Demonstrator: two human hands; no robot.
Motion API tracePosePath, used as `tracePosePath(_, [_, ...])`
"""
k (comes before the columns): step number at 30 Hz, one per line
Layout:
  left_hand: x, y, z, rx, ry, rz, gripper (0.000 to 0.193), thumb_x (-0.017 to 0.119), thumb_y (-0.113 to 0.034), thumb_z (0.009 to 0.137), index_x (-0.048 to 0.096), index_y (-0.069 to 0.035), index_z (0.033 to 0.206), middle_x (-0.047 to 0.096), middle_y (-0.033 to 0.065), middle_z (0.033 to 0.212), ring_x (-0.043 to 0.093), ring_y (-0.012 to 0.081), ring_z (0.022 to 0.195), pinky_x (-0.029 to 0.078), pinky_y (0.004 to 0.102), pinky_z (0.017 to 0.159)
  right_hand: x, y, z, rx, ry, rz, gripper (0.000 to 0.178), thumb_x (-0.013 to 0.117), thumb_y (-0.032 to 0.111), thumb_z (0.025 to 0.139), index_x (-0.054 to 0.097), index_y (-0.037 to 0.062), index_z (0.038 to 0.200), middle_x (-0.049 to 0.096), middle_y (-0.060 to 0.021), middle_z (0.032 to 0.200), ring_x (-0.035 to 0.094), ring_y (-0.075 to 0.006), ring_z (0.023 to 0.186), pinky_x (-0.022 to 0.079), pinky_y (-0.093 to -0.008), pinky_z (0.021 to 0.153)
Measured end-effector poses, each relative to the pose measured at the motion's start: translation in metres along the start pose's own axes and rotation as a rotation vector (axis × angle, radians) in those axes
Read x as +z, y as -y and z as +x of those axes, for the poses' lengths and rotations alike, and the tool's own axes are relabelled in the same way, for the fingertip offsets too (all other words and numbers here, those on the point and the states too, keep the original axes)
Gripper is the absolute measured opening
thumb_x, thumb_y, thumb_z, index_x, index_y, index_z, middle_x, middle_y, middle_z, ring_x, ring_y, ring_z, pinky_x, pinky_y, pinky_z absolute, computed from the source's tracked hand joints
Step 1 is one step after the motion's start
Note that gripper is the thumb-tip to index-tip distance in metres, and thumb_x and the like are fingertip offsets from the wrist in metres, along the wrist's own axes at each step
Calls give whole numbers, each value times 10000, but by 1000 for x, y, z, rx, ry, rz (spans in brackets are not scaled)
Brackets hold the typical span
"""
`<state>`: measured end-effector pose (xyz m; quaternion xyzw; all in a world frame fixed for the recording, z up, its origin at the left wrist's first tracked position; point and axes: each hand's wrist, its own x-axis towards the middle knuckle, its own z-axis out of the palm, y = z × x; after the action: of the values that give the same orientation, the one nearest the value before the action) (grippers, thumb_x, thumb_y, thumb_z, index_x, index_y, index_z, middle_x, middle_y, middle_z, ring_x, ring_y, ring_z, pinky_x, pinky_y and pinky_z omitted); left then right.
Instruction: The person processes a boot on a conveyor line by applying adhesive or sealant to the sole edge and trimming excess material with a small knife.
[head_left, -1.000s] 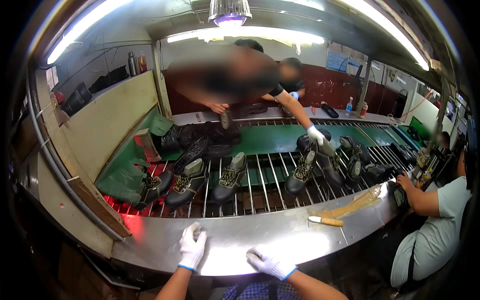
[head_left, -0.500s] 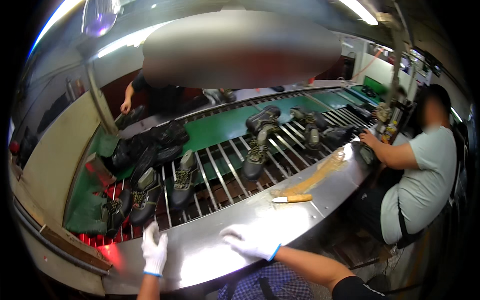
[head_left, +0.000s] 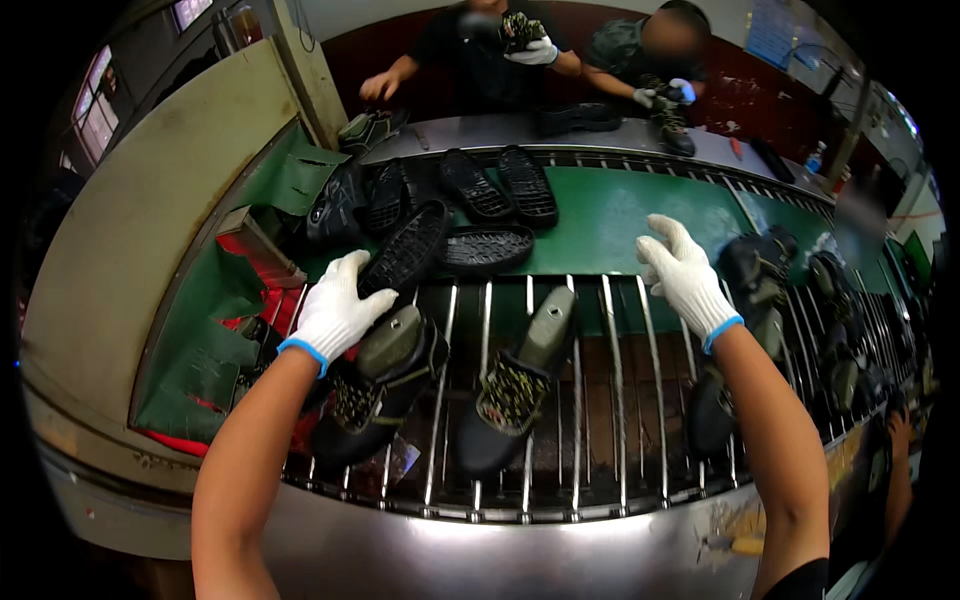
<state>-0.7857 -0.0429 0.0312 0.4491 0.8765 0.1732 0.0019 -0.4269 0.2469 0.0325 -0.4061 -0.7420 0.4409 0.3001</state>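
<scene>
My left hand (head_left: 345, 305), in a white knit glove with a blue cuff, reaches over the metal rollers with thumb and fingers apart. Its fingers are at the edge of a black shoe sole (head_left: 408, 245); whether they touch it I cannot tell. Just below that hand is a black work shoe (head_left: 375, 400) with a grey-green last in it. A second lasted shoe (head_left: 515, 395) lies on the rollers between my arms. My right hand (head_left: 688, 280), gloved alike, hangs open above the rollers near the green belt (head_left: 610, 215), holding nothing. More black soles (head_left: 487, 248) lie at the belt's left end.
Metal rollers (head_left: 620, 420) and a steel ledge (head_left: 420, 550) run before me. On the right are more shoes (head_left: 765, 260) and a wooden-handled knife (head_left: 745, 545). A torn green flap (head_left: 215, 360) closes off the left end. Across the belt, two people handle shoes (head_left: 672, 125).
Both my hands have moved forward from the steel ledge to above the rollers. The view has shifted closer and leftward. Separate soles now show where dark bundles appeared on the belt.
</scene>
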Motion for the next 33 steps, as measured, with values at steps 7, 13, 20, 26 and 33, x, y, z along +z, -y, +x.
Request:
tracePosePath(7, [36,56,88,-275,270,-120,964,811,-549,883,478,-13,1612,554,282,1595,574,417,1445,474,461,1192,112,-22,89,98,330,-520,757,657,516,998,529,17,1553,717,-307,1360,683,-450,1301,516,-470,1138])
tracePosePath(13, [50,46,117,-300,499,-284,868,925,-341,807,555,44,1491,717,236,1374,701,320,1237,542,408,1073,198,-26,141,267,217,-213,902,779,597,897,591,-164,1344,692,-369,1318,704,-455,1227,574,-489,1044])
tracePosePath(20, [-8,54,114,-243,236,-531,336,809,-245,940,690,23,1104,720,57,1025,641,122,953,535,321,876,146,29,115,272,242,345,439,643,453,1091,688,30,1198,682,-91,1180,680,-181,909,618,-352,736])
tracePosePath(26, [-79,35,12,-396,103,-1151,437,627,-197,1091,615,52,1450,738,80,1290,688,132,1089,546,323,1002,5,48,48,239,164,688,295,671,326,1092,723,69,1227,768,-57,1092,734,-150,960,607,-301,709])
tracePosePath(33, [-73,11,-150,-320,234,-1077,523,632,-254,1064,598,70,1474,712,104,1331,654,162,1146,521,340,1052,-51,47,-99,-114,364,-129,292,729,244,1013,743,-26,1123,779,-135,1102,739,-215,1009,577,-373,924])
